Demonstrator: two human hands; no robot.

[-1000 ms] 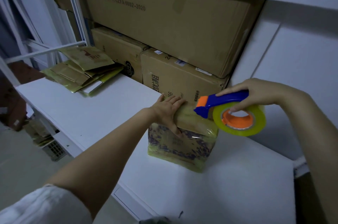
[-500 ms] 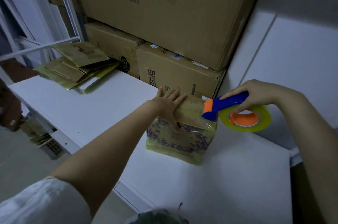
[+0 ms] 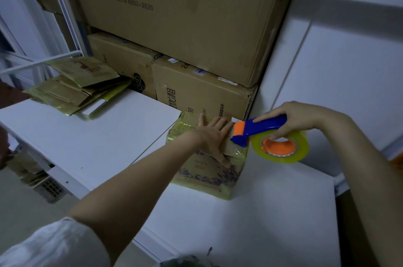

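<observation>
- The dispenser (image 3: 261, 128) has a deep blue handle, a bright orange tip and an orange core.
- The tape (image 3: 302, 149) on it is glossy yellow-green and see-through.
- The package (image 3: 205, 170) is tan under a yellowish film; its front bears a purple print, perhaps flowers, too dim to be sure.
- The cartons (image 3: 174, 26) are plain brown with dark lettering; one shows a black swirl mark.
- The bags (image 3: 72, 83) are gold-olive, one with reddish letters.
- The shelf (image 3: 87, 136) is white.
- The sleeve (image 3: 54, 245) is white.

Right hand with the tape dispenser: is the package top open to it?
Probably only partly. The right hand holds the tape dispenser at the top right edge of the package, but the left hand lies flat across that top, blocking it.
</observation>
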